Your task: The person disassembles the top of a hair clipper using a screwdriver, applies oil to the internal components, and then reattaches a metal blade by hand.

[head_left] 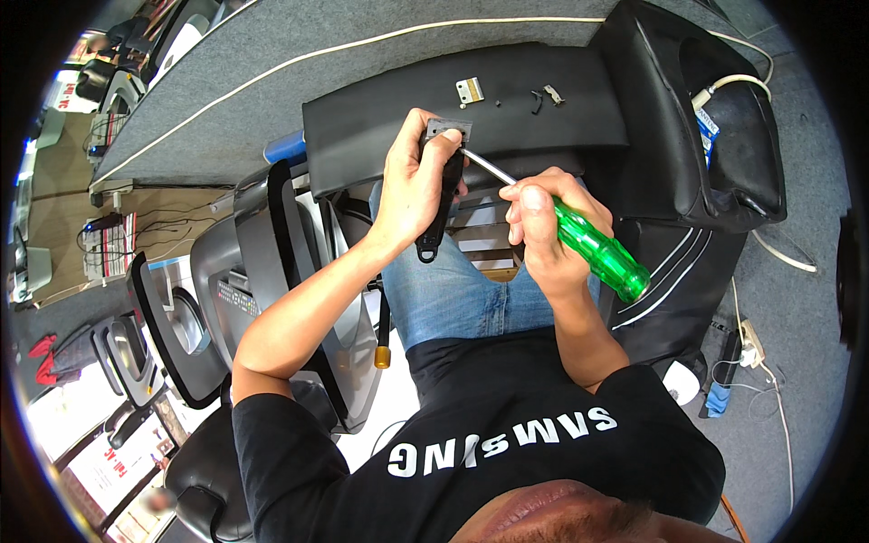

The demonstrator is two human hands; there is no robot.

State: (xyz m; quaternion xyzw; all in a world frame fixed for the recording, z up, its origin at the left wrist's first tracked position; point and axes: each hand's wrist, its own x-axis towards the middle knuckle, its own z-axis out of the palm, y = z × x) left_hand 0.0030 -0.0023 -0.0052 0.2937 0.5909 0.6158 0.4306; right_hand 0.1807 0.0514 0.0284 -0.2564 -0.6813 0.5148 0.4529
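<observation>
My left hand (409, 195) is closed around a black hair clipper (440, 213). Its thumb presses on the flat grey head piece at the clipper's top end, and a hanging loop shows at the bottom. A screwdriver with a clear green handle (599, 246) is gripped in my right hand (550, 226). The metal shaft points up and left, its tip at the clipper's side just below the head; whether they touch I cannot tell. Beyond my hands, a metal clipper blade (470, 90), a small black piece (537, 103) and a small metal bracket (553, 94) lie on the black padded bench (362, 122).
Tiny parts, perhaps screws, lie near the blade. A black armchair (724, 172) stands at the right with a white cable on it. At my left are a grey monitor-like device (240, 271) and a black chair (204, 471). A white cable (362, 41) runs along the grey partition.
</observation>
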